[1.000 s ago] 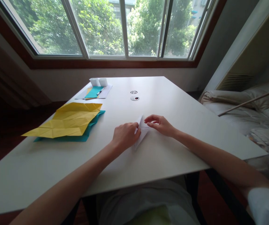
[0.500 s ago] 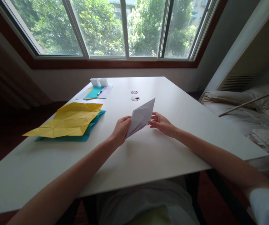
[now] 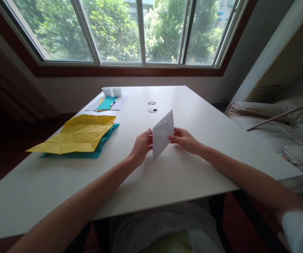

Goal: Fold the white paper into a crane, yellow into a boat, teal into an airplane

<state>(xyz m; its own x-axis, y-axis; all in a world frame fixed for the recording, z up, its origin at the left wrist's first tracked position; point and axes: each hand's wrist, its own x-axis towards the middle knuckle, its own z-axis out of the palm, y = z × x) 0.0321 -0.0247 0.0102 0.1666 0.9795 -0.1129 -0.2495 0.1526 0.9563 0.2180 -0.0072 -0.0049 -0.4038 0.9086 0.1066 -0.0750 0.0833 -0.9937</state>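
Right hand [image 3: 184, 140] has a narrow pinch on the folded paper [image 3: 162, 136]: thumb on the near face, other fingers behind the right edge. Left hand [image 3: 141, 144] is half-curled at the paper's left edge; we can't tell if it grips or only touches.

Paper sits mid-table between the hands, tilted upright, top corner leaning right and away. We can't tell if its bottom tip meets the table [image 3: 206, 172].

Room: to our right, white table top runs from the right wrist out to the slanting side edge. Near edge passes under both forearms. On the left, a strip of table top separates the left hand from the yellow sheet [image 3: 81, 135]. Beyond the paper, two round inserts [image 3: 152, 110] sit flat in the top.

Materials: folded paper is white, matte, kite-shaped, with crisp crease lines. Yellow sheet is crumpled with grid-like folds, lying over a teal sheet [image 3: 96, 154]. Far left corner: two small white boxes [image 3: 117, 92] just behind a flat teal paper [image 3: 105, 103], pen [image 3: 112, 104] on top.
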